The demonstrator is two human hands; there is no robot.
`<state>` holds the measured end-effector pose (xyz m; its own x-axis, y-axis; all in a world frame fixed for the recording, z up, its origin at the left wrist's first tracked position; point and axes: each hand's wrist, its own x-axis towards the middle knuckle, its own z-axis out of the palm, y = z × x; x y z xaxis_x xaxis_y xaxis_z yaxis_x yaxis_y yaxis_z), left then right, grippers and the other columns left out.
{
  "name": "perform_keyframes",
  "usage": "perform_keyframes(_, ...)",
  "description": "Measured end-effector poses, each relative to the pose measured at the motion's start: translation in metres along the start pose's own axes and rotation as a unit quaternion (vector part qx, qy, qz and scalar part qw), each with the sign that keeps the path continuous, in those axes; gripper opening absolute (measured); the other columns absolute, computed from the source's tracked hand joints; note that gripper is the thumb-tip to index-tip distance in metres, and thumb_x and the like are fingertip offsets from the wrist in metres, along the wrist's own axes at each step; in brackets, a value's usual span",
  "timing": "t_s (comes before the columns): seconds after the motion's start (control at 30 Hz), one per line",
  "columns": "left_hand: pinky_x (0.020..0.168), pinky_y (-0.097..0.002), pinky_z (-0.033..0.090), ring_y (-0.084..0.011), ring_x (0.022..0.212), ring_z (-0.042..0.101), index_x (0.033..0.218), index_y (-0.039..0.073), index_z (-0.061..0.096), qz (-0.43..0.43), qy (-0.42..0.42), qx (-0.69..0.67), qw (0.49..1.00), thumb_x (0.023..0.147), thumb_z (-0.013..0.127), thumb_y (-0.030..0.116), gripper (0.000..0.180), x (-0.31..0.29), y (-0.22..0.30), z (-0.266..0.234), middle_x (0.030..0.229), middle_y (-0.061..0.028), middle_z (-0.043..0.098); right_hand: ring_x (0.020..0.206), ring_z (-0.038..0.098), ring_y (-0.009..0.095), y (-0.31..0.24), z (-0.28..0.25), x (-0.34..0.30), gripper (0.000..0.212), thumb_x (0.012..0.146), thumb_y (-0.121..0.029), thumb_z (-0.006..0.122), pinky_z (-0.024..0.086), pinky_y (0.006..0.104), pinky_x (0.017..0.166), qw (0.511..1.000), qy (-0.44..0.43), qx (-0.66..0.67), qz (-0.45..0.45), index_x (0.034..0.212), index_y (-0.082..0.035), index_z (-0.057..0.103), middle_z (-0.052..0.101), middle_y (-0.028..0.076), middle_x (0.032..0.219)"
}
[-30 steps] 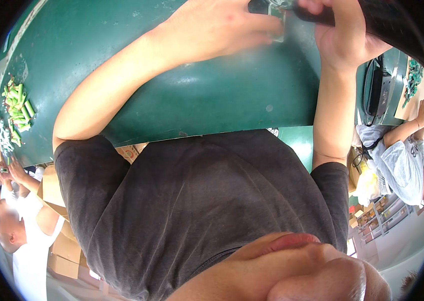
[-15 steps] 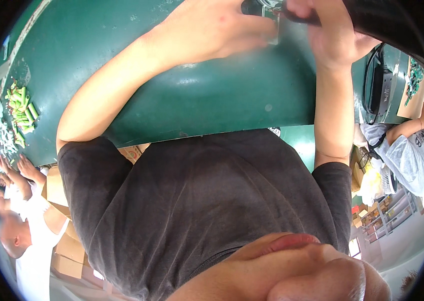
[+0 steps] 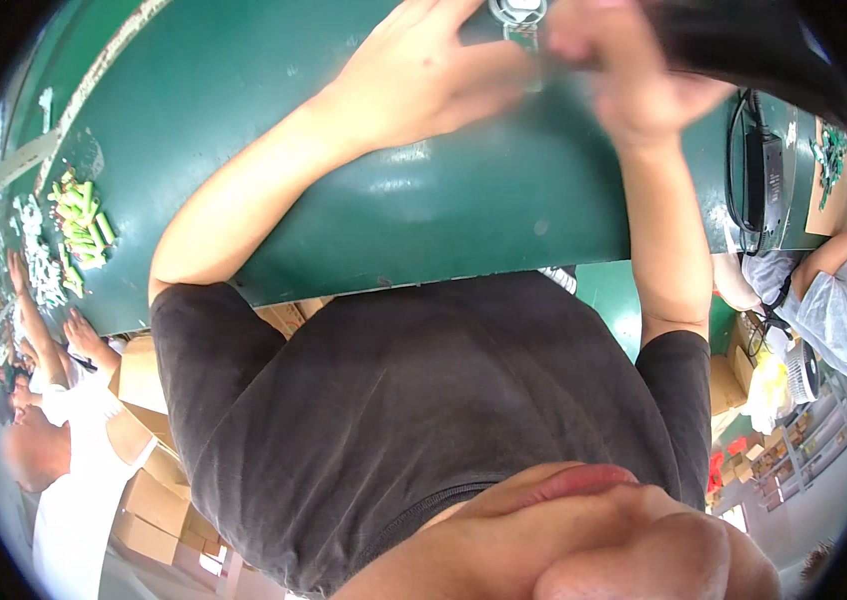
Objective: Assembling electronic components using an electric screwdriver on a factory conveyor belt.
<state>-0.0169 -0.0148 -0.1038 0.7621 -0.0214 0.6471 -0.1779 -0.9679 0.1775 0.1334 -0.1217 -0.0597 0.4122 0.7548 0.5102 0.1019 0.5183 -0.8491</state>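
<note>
My left hand [image 3: 438, 80] is over the green table near the top edge. Its thumb stretches out to the right, blurred, apart from the fingers, whose tips are cut off by the picture's edge. I see nothing held in it. Just right of it is a round metallic piece [image 3: 517, 10], with a clear flat part [image 3: 523, 40] below it; their kind is unclear. My right hand [image 3: 633, 85] is raised at the upper right, its fingers bent but smeared by motion. Whether it holds anything is not visible. A large dark object [image 3: 743, 40] lies beside and behind it.
A black power adapter [image 3: 765, 180] with a looped cable lies right on the green table [image 3: 423, 220]. Light-green pieces [image 3: 83, 220] are piled left, beside pale small parts [image 3: 38, 250]. Green parts [image 3: 829, 160] lie far right. Co-workers sit on both sides [image 3: 63, 480]. Cardboard boxes [image 3: 153, 510] stand behind.
The view has shifted slightly, so the table and people appear a little further right. The round metallic piece shows more fully. My right hand has moved somewhat left, and its fingers are blurrier.
</note>
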Motion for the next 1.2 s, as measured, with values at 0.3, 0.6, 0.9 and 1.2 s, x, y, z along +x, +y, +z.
perform_keyframes(0.3,0.103,-0.0466,0.050,-0.0372,0.125,0.057,0.116,0.008,0.066,-0.178,-0.143,-0.007,0.974,0.070,0.084,0.018,0.050,0.017,0.011,-0.033,0.140,-0.0148,0.058,0.068,0.061,0.011,-0.010,-0.001,0.002,0.046,0.089,0.010,0.065,0.048,0.0243,0.067,0.997,0.034,0.024,-0.063,0.126,0.004,0.039,0.061,0.005,0.081)
perform_keyframes(0.6,0.104,-0.0454,0.047,-0.0394,0.118,0.060,0.125,0.003,0.060,-0.204,-0.009,0.143,0.968,0.074,0.076,0.014,0.055,0.044,-0.081,-0.076,0.125,-0.0216,0.063,0.072,0.057,0.009,0.062,-0.019,0.013,0.034,0.087,0.010,0.070,0.046,0.0247,0.067,0.948,-0.078,0.070,-0.301,0.116,0.003,0.055,0.060,0.001,0.083)
perform_keyframes(0.9,0.116,-0.0468,0.036,-0.0447,0.138,0.046,0.116,0.006,0.069,-0.347,0.002,0.135,0.928,0.099,0.063,0.024,0.026,-0.007,-0.183,-0.057,0.154,-0.0269,0.047,0.071,0.062,0.010,0.012,-0.003,0.005,0.035,0.084,0.008,0.072,0.051,0.0256,0.068,0.993,-0.004,0.101,0.058,0.117,0.003,0.060,0.067,0.001,0.086)
perform_keyframes(1.2,0.100,-0.0434,0.047,-0.0365,0.114,0.059,0.104,0.005,0.069,-0.282,0.112,0.141,0.942,0.096,0.063,0.016,0.015,-0.013,-0.173,-0.065,0.120,-0.0162,0.064,0.070,0.062,0.009,0.015,-0.006,0.002,0.030,0.086,0.007,0.071,0.050,0.0249,0.063,0.998,-0.052,0.036,0.026,0.114,0.003,0.060,0.068,0.002,0.083)
